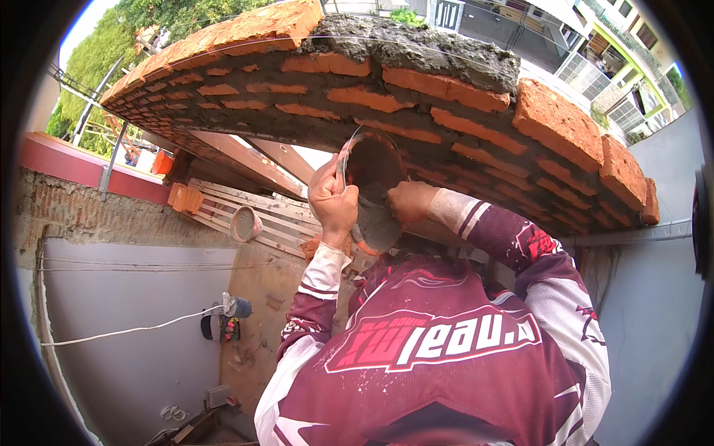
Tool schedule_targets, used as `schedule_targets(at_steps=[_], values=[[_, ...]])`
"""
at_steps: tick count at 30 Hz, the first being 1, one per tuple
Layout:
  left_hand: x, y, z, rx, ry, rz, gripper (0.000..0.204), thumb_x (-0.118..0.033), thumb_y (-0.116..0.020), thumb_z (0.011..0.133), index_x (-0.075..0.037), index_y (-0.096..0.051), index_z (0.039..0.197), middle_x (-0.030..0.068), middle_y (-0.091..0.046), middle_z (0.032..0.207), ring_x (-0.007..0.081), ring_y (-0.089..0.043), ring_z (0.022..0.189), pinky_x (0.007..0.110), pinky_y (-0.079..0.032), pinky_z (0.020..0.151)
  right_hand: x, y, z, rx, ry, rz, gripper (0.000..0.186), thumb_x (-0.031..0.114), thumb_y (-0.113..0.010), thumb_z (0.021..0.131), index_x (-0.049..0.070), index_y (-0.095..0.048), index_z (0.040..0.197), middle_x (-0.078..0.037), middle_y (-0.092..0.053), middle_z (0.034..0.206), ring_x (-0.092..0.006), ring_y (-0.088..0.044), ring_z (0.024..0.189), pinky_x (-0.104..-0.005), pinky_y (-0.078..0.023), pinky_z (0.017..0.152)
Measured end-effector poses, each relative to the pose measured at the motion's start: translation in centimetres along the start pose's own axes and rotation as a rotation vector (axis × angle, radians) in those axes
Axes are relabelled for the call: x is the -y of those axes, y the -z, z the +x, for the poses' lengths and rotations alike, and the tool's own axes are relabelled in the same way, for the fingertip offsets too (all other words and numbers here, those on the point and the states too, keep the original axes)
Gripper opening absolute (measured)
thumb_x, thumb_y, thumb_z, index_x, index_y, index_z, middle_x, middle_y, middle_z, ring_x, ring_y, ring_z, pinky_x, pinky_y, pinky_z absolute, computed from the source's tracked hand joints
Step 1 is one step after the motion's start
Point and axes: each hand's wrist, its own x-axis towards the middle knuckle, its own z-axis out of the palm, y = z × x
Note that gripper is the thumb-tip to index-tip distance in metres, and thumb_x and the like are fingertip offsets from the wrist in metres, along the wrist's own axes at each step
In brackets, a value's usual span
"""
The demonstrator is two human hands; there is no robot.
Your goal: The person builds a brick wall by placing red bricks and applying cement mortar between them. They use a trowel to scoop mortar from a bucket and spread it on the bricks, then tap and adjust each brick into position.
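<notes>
A mortar-smeared bucket [381,145] is tilted in front of me, close against the brick wall [342,97], with grey wet mortar [378,229] inside. My left hand [332,199] is closed around the bucket's left rim. Reaching into its mouth from the right, my right hand [411,201] is a fist around what looks like a trowel, mostly hidden by the fingers and mortar. Fresh mortar [416,48] lies in a rough bed along the wall's top. Orange bricks [558,123] sit on the top course right of that bed, and more [245,33] on its left.
A thin string runs along the wall top. Below to the left, a second bucket [245,224] stands on wooden slats [279,238] beside a few loose bricks [184,198]. A cable [141,329] leads to hanging items over the lower floor. Beyond the wall are a street and gates.
</notes>
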Motion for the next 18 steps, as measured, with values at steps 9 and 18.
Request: schedule_targets(at_steps=[9,18], values=[[-0.5,0.9,-0.7,0.143,0.387,0.107,0.030,0.011,-0.060,0.072,0.001,-0.033,0.061,0.0205,-0.071,0.129,0.0076,-0.057,0.075,0.029,-0.042,0.059,2.1,1.0,1.5,-0.461,-0.178,-0.410,0.020,0.019,-0.063,0.088,0.010,-0.081,0.082,-0.011,-0.078,0.083,-0.0294,-0.077,0.077,-0.0414,-0.059,0.061],[1.4,0.1,-1.4,0.151,0.282,-0.279,0.035,0.016,-0.056,0.074,-0.005,-0.029,0.066,0.0231,-0.064,0.138,0.0216,-0.062,0.124,0.033,-0.047,0.104,-2.8,-2.7,1.5,0.271,-0.199,0.429,0.028,0.019,-0.057,0.094,-0.005,-0.071,0.101,-0.016,-0.074,0.086,-0.0276,-0.073,0.078,-0.0431,-0.057,0.067]])
